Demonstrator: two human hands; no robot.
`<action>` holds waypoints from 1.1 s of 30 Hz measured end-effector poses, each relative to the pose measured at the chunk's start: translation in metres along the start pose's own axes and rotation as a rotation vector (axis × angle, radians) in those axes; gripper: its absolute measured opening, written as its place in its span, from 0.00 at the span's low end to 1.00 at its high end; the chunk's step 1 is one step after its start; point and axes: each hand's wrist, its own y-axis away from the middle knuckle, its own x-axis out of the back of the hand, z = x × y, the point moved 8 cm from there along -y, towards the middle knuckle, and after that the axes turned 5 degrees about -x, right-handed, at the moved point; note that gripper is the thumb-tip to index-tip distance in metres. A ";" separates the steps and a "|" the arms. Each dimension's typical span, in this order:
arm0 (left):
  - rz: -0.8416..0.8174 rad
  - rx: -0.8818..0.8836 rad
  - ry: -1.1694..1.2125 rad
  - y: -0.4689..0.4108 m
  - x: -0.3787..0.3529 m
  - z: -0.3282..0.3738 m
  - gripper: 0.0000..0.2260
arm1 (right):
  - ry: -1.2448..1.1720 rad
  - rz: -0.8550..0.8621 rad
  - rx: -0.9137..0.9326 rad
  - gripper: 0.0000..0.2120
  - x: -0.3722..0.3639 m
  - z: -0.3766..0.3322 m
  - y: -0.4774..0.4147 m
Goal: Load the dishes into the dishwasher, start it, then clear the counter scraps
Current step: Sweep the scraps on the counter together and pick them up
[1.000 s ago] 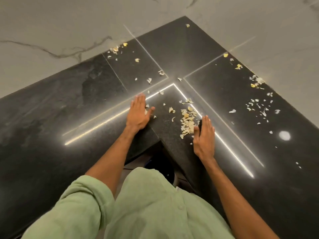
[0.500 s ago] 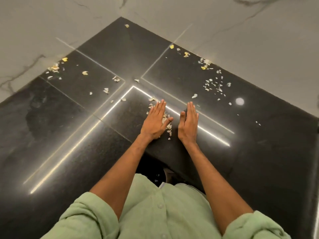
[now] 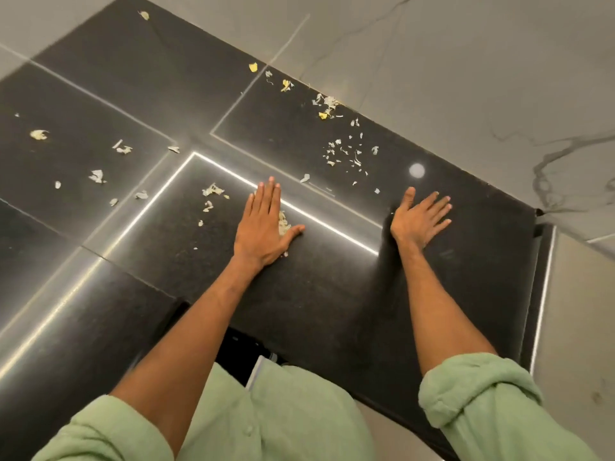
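My left hand point(image 3: 263, 224) lies flat at frame centre, guarding a small scrap pile point(image 3: 284, 224); my right hand point(image 3: 419, 218) is flat, empty, well apart. I'd drag the upper-right scraps point(image 3: 346, 154) across the counter point(image 3: 332, 311) into that pile.

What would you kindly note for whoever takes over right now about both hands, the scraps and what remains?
Left hand: open, flat on the black counter, with a small scrap pile against its thumb side.
Right hand: open, fingers spread, holding nothing, apart to the right.
Loose scraps: a cluster near the back wall, more at far left, a few beside the left hand.
Done: only that small pile is gathered. Dishwasher not in view.
Left: sweep the remaining scraps together and remove them.
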 end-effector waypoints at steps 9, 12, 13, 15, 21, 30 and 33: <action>0.055 0.025 0.029 -0.079 0.015 0.006 0.41 | -0.053 -0.456 0.731 0.32 -0.042 -0.120 0.054; 0.127 0.024 0.074 -0.065 0.040 0.011 0.39 | -0.195 -0.227 0.551 0.30 0.003 -0.066 0.020; 0.141 0.030 0.098 -0.051 0.042 0.016 0.40 | -0.174 -0.125 0.446 0.30 0.016 -0.033 0.004; 0.094 0.000 0.103 -0.022 0.033 0.036 0.42 | -0.089 -0.053 0.218 0.32 0.027 0.024 -0.016; -0.003 -0.040 -0.090 -0.013 -0.007 0.061 0.41 | 0.052 -0.120 0.320 0.45 -0.006 -0.026 -0.007; 0.134 0.139 -0.156 -0.080 0.015 -0.005 0.36 | 0.095 -0.317 0.790 0.39 -0.068 -0.176 -0.027; 0.153 0.211 -0.177 -0.099 0.023 -0.027 0.35 | 0.098 -0.400 1.009 0.39 -0.086 -0.219 0.012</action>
